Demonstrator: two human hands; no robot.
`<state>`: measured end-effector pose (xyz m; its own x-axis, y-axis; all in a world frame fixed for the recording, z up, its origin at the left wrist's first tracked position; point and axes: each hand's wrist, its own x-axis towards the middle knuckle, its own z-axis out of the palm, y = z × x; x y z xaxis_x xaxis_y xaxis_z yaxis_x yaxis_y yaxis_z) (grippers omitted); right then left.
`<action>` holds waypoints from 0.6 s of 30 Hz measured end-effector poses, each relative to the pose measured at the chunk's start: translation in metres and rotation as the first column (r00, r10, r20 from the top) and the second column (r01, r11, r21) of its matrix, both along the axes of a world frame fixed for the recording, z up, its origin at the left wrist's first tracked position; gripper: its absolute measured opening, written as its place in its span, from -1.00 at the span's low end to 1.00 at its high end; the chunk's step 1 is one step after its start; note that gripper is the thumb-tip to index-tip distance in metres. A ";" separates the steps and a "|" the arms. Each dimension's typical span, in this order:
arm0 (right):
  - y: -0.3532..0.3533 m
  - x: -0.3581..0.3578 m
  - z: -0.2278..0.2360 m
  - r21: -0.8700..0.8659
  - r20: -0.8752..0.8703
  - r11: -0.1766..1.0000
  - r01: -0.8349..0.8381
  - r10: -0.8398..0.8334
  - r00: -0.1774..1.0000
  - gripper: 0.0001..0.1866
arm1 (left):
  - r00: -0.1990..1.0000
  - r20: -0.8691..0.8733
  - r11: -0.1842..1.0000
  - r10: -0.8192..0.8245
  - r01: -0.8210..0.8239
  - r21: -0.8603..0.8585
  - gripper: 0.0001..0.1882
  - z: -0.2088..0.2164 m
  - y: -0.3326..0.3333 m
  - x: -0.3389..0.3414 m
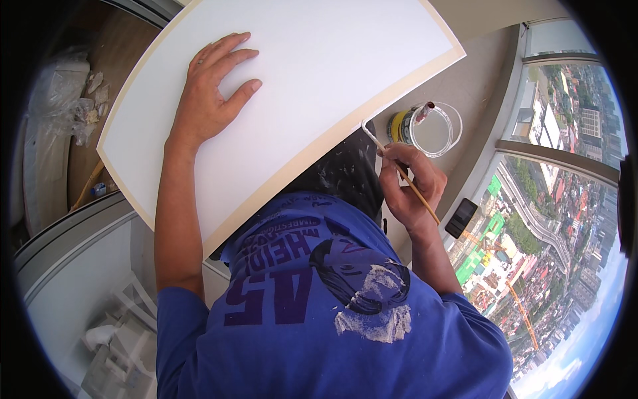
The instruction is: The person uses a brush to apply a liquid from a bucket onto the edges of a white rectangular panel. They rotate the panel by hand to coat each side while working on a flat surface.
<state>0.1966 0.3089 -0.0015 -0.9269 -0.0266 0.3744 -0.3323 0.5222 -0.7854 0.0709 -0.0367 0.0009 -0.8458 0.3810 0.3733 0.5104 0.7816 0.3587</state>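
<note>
A large white panel [299, 86] with beige edging lies tilted across my lap and reaches to the top of the view. My left hand [214, 93] rests on its white face, fingers apart and holding nothing. In my right hand [413, 179] is a slim paintbrush [419, 194] with a wooden handle, pinched between thumb and fingers. The brush's white-coated tip is at the panel's near right edge; whether it touches I cannot tell. Just beyond that hand stands a paint bucket [432, 131] with a wire handle, pale paint inside and a reddish-brown handle sticking up from it.
A dark phone [461, 218] lies by the window on the right, beside my right forearm. Window frames [558, 159] run along that side, with a city far below. Plastic-wrapped material [60, 126] and crumpled scraps are at the far left, near a wooden stick [88, 186].
</note>
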 end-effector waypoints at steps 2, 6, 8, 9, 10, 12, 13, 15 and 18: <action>0.000 0.003 0.003 -0.065 0.077 0.998 0.004 0.001 0.997 -0.87 | 1.000 0.000 1.000 -0.001 0.001 0.001 -0.57 0.000 0.000 0.000; 0.003 0.002 0.005 -0.130 0.160 0.991 0.031 -0.010 0.987 -0.90 | 1.000 0.004 1.000 -0.005 0.005 0.008 -0.57 0.001 0.000 0.000; 0.006 -0.002 0.004 -0.114 0.143 0.993 0.043 -0.026 0.989 -0.90 | 1.000 0.005 1.000 -0.006 0.006 0.008 -0.57 0.002 0.000 0.000; 0.008 -0.004 0.001 -0.118 0.135 0.991 0.056 -0.040 0.990 -0.90 | 1.000 0.005 1.000 -0.005 0.005 0.010 -0.57 0.002 0.000 0.000; 0.009 -0.005 -0.001 -0.123 0.127 0.990 0.070 -0.054 0.990 -0.89 | 1.000 0.006 1.000 -0.005 0.005 0.010 -0.57 0.002 0.001 0.000; 0.009 -0.006 -0.003 -0.105 0.111 0.991 0.083 -0.072 0.991 -0.88 | 1.000 0.007 1.000 -0.002 0.002 0.006 -0.57 0.001 0.000 0.000; 0.010 -0.007 -0.003 -0.097 0.103 0.991 0.089 -0.079 0.992 -0.87 | 1.000 0.007 1.000 0.001 -0.001 0.005 -0.57 0.001 0.000 0.000; 0.010 -0.005 0.002 -0.029 0.080 0.995 0.100 -0.097 0.992 -0.86 | 1.000 0.012 1.000 0.006 -0.006 0.008 -0.57 0.001 0.001 0.001; 0.010 -0.004 0.000 -0.017 0.049 0.995 0.095 -0.094 0.994 -0.84 | 1.000 0.007 1.000 0.001 -0.001 0.000 -0.56 0.000 0.000 0.000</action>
<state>0.1930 0.3187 -0.0011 -0.9418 0.0687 0.3291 -0.2439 0.5342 -0.8094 0.0712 -0.0369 0.0014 -0.8487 0.3804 0.3674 0.5073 0.7817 0.3626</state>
